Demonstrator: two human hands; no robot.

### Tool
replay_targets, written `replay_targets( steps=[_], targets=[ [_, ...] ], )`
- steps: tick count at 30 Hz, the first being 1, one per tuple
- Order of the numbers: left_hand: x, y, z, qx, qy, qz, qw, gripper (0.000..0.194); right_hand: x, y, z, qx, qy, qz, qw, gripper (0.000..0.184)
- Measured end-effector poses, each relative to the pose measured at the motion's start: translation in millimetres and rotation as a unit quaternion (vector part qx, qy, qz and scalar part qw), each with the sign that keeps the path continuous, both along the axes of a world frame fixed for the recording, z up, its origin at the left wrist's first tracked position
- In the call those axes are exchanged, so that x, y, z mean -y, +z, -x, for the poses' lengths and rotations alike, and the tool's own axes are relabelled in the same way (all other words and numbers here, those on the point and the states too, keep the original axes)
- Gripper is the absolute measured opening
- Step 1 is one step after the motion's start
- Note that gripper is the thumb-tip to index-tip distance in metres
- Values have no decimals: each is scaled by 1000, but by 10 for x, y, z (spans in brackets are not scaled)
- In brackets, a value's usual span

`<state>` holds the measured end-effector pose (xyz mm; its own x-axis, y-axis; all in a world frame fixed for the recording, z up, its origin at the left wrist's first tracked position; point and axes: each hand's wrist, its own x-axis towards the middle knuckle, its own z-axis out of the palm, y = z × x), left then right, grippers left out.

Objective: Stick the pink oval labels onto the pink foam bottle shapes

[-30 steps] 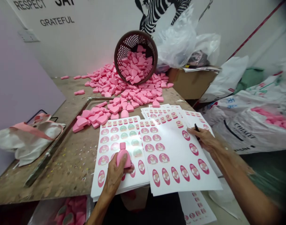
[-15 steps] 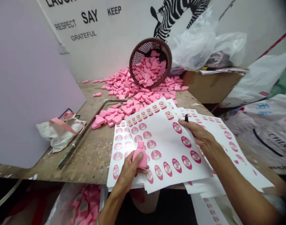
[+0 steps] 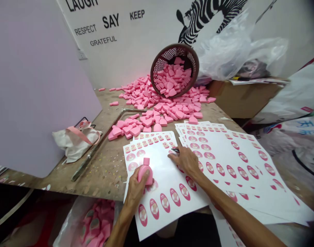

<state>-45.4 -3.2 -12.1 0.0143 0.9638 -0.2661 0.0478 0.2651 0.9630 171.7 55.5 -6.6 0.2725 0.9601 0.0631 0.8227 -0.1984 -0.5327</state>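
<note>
My left hand (image 3: 136,187) is closed around a pink bottle-shaped piece (image 3: 146,173), its narrow neck pointing away from me. It is over a white sticker sheet (image 3: 157,157) printed with rows of pink labels, whose near edge hangs past the table's front. My right hand (image 3: 186,161) rests on the sheet's right side, fingers bent together around a small black object (image 3: 175,150) too small to name. To the right, more sticker sheets (image 3: 213,140) lie fanned in an overlapping stack.
Many pink pieces (image 3: 146,99) spread from a tipped brown mesh basket (image 3: 157,68). A metal bar frame (image 3: 86,161) and a white pouch (image 3: 71,147) lie left. Beyond the right edge sit a cardboard box (image 3: 247,99) and plastic bags (image 3: 224,51). A bag of pink pieces (image 3: 97,223) is below the table.
The sheet formerly lifted and slanted by my right hand now lies in front of me, nearer and to the left. My right hand has moved left and down onto it. My left hand keeps the pink piece.
</note>
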Motion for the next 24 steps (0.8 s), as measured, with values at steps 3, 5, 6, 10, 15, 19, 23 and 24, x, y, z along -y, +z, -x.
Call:
replay_targets(
  steps=[3, 5, 6, 10, 15, 19, 23, 24],
  targets=[
    [-9, -18, 6, -31, 0, 0, 1000, 55, 39, 27, 48, 13, 11, 45, 999, 34],
    [-7, -20, 8, -42, 6, 3, 999, 56, -2, 32, 39, -25, 7, 73, 997, 34],
    [-5, -19, 7, -44, 8, 4, 999, 56, -33, 27, 27, -45, 8, 84, 995, 33],
    [6, -12, 6, -24, 16, 3, 1000, 56, -107, -8, 10, -109, 22, 75, 991, 24],
    [26, 82, 12, -51, 62, 9, 997, 57, -15, 89, -91, -187, 51, -11, 981, 15],
    [129, 235, -143, -112, 46, -82, 989, 48, 98, 335, -767, -231, 29, -62, 971, 31],
    [209, 227, -344, -51, -45, -28, 997, 42, 266, 479, -1821, -218, -104, -116, 963, 28],
    [207, 195, -352, -47, -47, -16, 998, 42, 309, 474, -2051, -212, -128, -120, 961, 28]
  ],
)
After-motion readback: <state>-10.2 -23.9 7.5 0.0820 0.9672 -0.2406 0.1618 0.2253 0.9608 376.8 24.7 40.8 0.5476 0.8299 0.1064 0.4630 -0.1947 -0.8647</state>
